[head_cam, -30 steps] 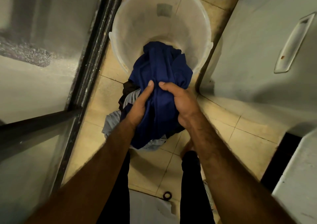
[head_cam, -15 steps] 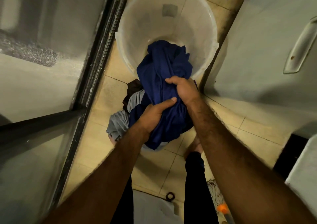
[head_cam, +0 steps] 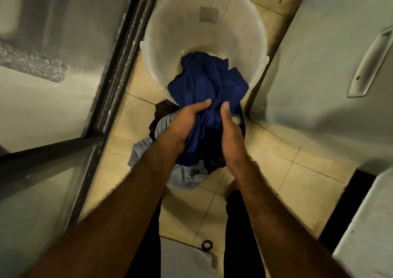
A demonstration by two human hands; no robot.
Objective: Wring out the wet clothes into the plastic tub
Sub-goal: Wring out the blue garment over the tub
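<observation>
Both hands have drawn level: left hand [head_cam: 187,120] and right hand [head_cam: 230,133] grip the blue garment [head_cam: 204,82], fingers curled round it; bunched lengthwise, its far end points into the plastic tub [head_cam: 170,22].

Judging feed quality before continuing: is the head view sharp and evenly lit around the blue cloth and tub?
Head view: dim yellowish light; blue cloth folds sharp, dark shadow between left hand and right hand; tub rim clear; wide-angle bowing at the edges; forearms soft low down.
</observation>
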